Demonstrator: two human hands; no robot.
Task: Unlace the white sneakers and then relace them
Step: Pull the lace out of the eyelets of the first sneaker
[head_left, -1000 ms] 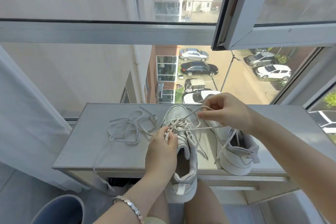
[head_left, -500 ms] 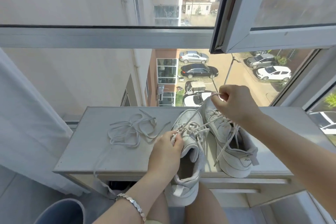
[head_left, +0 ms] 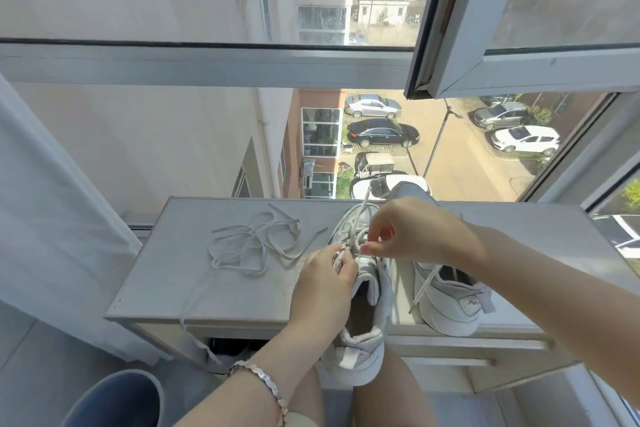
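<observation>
Both busy: left hand (head_left: 325,288) curled on the near sneaker (head_left: 369,333) by its top eyelets, heel overhanging the front edge of the surface (head_left: 166,284). Right hand (head_left: 412,236) pinches the lace (head_left: 362,208) with thumb and fingertips; which eyelet is unclear. Second sneaker (head_left: 450,302), lower right, partly hidden behind the right forearm. Loose lace (head_left: 249,246) lies center left. Right hand has dropped from above the toe to the eyelets since half a second ago.
</observation>
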